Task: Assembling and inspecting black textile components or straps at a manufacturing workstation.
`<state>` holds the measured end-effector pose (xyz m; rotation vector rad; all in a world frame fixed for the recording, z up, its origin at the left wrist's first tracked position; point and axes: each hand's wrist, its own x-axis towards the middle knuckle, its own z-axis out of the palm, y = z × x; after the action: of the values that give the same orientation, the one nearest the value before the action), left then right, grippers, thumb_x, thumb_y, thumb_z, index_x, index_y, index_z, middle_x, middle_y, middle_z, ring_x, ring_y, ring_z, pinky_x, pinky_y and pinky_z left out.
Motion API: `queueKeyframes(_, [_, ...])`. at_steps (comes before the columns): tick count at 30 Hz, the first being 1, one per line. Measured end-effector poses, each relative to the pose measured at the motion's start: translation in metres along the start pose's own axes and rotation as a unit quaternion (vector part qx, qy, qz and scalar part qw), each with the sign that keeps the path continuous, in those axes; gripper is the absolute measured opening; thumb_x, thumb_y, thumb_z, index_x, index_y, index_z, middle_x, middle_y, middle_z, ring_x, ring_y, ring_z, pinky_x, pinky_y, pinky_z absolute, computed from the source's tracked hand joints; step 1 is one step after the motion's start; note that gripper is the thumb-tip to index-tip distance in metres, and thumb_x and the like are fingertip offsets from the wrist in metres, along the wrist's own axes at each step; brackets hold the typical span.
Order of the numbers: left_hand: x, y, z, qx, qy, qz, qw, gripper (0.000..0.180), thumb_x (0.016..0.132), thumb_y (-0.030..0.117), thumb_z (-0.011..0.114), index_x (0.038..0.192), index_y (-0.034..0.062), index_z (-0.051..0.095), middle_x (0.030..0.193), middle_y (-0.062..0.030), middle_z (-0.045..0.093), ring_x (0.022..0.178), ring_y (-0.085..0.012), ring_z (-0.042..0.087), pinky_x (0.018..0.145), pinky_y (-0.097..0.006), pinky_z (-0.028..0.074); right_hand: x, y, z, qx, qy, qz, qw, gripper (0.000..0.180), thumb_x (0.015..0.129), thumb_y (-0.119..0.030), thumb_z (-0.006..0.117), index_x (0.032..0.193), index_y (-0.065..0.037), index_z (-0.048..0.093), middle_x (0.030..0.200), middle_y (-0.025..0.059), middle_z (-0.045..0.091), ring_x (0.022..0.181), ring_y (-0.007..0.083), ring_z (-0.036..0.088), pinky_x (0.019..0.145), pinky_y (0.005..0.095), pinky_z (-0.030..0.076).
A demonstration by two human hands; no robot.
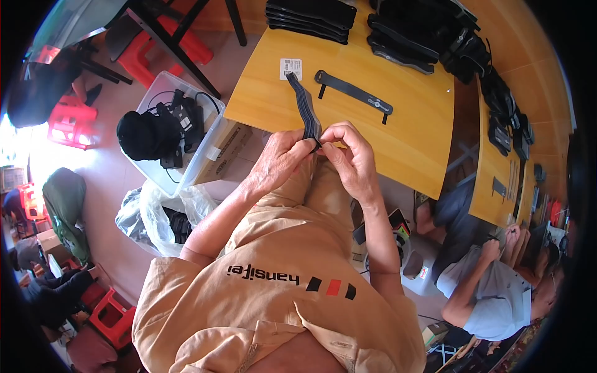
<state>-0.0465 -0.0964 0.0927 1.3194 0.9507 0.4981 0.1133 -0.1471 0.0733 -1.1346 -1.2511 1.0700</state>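
Both hands, left hand [278, 163] and right hand [348, 158], pinch the black strap [306, 109] (fingers closed on its near end).

black strap stack [306, 109], edge-on, over table edge

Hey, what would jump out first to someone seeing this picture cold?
Mid-frame, the left hand and right hand pinch a black strap at the near edge of the wooden table. A second black strap lies flat just beyond, with stacks of black straps along the far edge.
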Motion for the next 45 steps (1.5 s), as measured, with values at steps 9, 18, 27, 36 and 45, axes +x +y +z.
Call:
queueKeyframes(9, [0.001, -0.002, -0.007, -0.013, -0.087, -0.013, 0.996, 0.027, 0.084, 0.020, 0.048, 0.068, -0.0006, 0.053, 0.056, -0.0035, 0.048, 0.051, -0.0094, 0.045, 0.048, -0.025, 0.036, 0.004, -0.007, -0.010, -0.181, -0.088, -0.037, 0.979, 0.024, 0.084, -0.018, 0.066, 0.078, -0.003, 0.048, 0.071, 0.0052, 0.046, 0.059, 0.0131, 0.046, 0.052, 0.0269, 0.041])
queueKeyframes(18, [-0.019, 0.006, -0.010, -0.056, -0.134, -0.062, 0.987, 0.035, 0.089, 0.028, 0.054, 0.070, -0.0007, 0.056, 0.059, 0.0008, 0.050, 0.052, -0.0059, 0.046, 0.048, -0.021, 0.037, -0.011, -0.031, -0.007, -0.189, -0.161, 0.000, 0.969, 0.018, 0.087, -0.012, 0.059, 0.077, -0.001, 0.049, 0.065, 0.0120, 0.046, 0.056, 0.0242, 0.046, 0.053, 0.0313, 0.038])
queueKeyframes(27, [-0.021, 0.012, -0.006, -0.038, -0.180, -0.055, 0.981, 0.041, 0.092, 0.032, 0.055, 0.066, 0.0010, 0.054, 0.055, 0.0015, 0.048, 0.049, -0.0045, 0.044, 0.045, -0.021, 0.035, -0.029, -0.022, -0.003, 0.054, -0.090, 0.130, 0.986, 0.019, 0.088, -0.011, 0.053, 0.071, -0.003, 0.049, 0.058, -0.0006, 0.048, 0.047, 0.0064, 0.041, 0.043, 0.0218, 0.033])
queueKeyframes(36, [-0.029, 0.017, -0.027, -0.132, -0.221, -0.102, 0.961, 0.039, 0.090, 0.020, 0.054, 0.056, 0.0030, 0.048, 0.046, 0.0029, 0.039, 0.041, -0.0040, 0.036, 0.038, -0.021, 0.025, -0.033, -0.042, -0.005, 0.284, -0.039, 0.286, 0.914, 0.025, 0.086, -0.014, 0.049, 0.063, -0.010, 0.041, 0.048, -0.0067, 0.033, 0.034, 0.0032, 0.030, 0.032, 0.0189, 0.028])
queueKeyframes(45, [-0.093, -0.034, -0.198, -0.448, 0.039, -0.135, 0.883, 0.042, 0.089, 0.019, 0.047, 0.052, 0.0185, 0.027, 0.043, 0.0074, 0.026, 0.032, -0.0008, 0.024, 0.028, -0.017, 0.017, -0.071, -0.029, -0.154, 0.306, 0.392, 0.215, 0.841, 0.014, 0.084, -0.021, 0.056, 0.092, -0.010, 0.058, 0.046, -0.0073, 0.028, 0.033, 0.0041, 0.026, 0.028, 0.0185, 0.020])
